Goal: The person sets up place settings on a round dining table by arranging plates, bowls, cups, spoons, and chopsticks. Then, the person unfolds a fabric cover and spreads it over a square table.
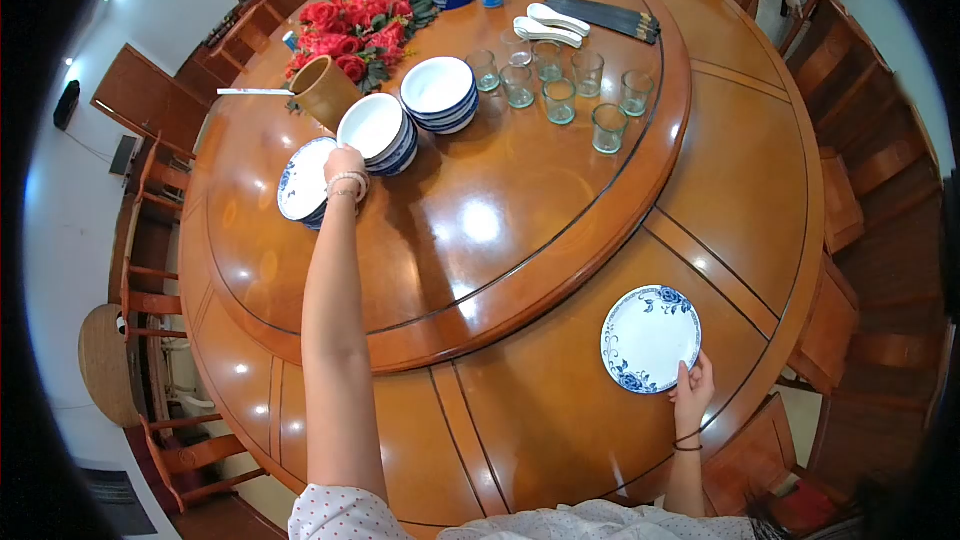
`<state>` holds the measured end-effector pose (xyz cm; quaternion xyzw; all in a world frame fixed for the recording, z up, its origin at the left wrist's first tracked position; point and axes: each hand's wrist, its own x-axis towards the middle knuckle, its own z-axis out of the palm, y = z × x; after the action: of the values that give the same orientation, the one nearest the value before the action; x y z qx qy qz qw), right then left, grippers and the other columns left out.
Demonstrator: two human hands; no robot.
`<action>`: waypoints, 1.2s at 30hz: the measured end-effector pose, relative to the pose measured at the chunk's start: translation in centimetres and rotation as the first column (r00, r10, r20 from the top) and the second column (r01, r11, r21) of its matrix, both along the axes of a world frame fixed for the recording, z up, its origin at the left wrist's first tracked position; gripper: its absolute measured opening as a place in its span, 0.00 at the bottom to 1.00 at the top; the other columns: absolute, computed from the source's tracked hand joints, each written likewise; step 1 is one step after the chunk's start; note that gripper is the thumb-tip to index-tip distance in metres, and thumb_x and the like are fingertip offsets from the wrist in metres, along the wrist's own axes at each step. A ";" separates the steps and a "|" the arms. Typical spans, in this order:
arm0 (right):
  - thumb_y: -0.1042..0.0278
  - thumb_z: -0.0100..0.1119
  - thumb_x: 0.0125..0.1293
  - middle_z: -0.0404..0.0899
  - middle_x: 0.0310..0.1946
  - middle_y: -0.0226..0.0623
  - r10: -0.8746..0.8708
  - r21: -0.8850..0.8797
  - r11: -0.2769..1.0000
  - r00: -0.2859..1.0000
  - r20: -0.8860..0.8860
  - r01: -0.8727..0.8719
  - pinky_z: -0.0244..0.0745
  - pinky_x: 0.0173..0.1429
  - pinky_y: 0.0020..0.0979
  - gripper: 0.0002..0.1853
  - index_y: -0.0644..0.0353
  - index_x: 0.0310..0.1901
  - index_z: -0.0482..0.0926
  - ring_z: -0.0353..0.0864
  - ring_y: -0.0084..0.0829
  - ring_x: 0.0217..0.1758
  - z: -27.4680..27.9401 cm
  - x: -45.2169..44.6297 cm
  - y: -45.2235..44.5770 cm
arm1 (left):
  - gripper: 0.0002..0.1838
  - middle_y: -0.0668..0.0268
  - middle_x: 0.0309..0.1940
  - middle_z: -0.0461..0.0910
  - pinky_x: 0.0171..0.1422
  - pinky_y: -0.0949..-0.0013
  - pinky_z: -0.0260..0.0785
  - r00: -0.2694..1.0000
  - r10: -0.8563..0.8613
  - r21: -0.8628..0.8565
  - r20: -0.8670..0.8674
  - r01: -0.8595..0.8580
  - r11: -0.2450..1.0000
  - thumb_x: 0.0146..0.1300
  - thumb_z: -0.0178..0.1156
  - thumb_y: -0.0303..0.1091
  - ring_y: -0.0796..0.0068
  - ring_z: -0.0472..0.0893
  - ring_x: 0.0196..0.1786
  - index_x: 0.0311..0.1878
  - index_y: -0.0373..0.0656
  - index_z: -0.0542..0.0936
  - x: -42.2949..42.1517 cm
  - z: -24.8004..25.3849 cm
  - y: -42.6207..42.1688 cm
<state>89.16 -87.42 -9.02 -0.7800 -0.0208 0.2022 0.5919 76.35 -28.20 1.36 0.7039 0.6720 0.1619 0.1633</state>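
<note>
Head view: The plate (651, 339) is round and white, with blue flowers at its upper right and bottom, blue scrollwork along its left side and a fine patterned rim. It is at the near right of the outer table (560, 440), well apart from the turntable (520, 200). The right hand (692, 381) grasps its lower right edge, thumb over the rim. The left hand (345, 164) is at the near edge of the left bowl stack (371, 126), beside the plate stack (304, 180); its fingertips are obscured, so closure cannot be determined. Both stacks are white with blue decoration. The right bowl stack (438, 87) sits alongside, near green-tinted glasses (560, 100).
</note>
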 end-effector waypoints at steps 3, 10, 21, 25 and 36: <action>0.74 0.49 0.62 0.73 0.22 0.28 -0.017 0.013 1.000 0.999 0.028 0.016 0.57 0.14 0.12 0.19 0.66 0.54 0.62 0.64 0.11 0.14 -0.4 -0.1 0.0 | 0.23 0.44 0.38 0.76 0.51 0.59 0.66 0.999 0.002 0.042 -0.050 0.000 0.999 0.62 0.38 0.41 0.48 0.75 0.46 0.37 0.31 0.78 0.3 0.7 -1.2; 0.75 0.49 0.62 0.74 0.23 0.32 0.015 0.014 1.000 1.000 -0.012 -0.015 0.62 0.17 0.15 0.19 0.69 0.54 0.61 0.68 0.14 0.18 0.2 0.1 0.0 | 0.25 0.44 0.32 0.78 0.43 0.60 0.70 0.990 -0.014 -0.004 0.141 0.015 1.000 0.63 0.37 0.43 0.52 0.79 0.36 0.36 0.30 0.77 -0.6 -1.7 2.4; 0.69 0.48 0.63 0.75 0.24 0.36 0.207 0.227 0.958 0.971 -0.116 -0.177 0.65 0.18 0.17 0.14 0.67 0.47 0.65 0.71 0.18 0.17 -0.4 0.0 -1.3 | 0.19 0.68 0.12 0.68 0.13 0.77 0.59 0.526 -0.014 -0.106 0.850 0.198 0.974 0.65 0.41 0.49 0.79 0.67 0.11 0.41 0.42 0.69 -5.5 -1.5 -21.7; 0.69 0.48 0.63 0.74 0.22 0.33 0.170 0.216 0.965 0.981 -0.090 -0.147 0.65 0.17 0.17 0.15 0.68 0.48 0.67 0.69 0.18 0.15 2.7 -1.9 -0.3 | 0.18 0.64 0.18 0.73 0.24 0.76 0.66 0.578 -0.020 -0.322 0.816 0.484 0.814 0.66 0.42 0.44 0.79 0.73 0.19 0.46 0.38 0.68 -9.3 -3.2 -36.7; 0.72 0.47 0.62 0.75 0.29 0.36 0.734 0.440 0.580 0.674 0.083 -0.686 0.66 0.18 0.16 0.21 0.68 0.56 0.60 0.71 0.17 0.20 12.7 -14.0 20.8 | 0.24 0.61 0.25 0.71 0.16 0.81 0.64 0.248 0.064 -0.112 0.967 0.187 0.976 0.66 0.36 0.32 0.82 0.69 0.15 0.62 0.39 0.43 -16.8 2.6 -36.0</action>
<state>75.19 -66.62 3.67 -0.5403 -0.3437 0.4540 0.6196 59.57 -64.16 3.96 0.4618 0.4154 0.4825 0.6176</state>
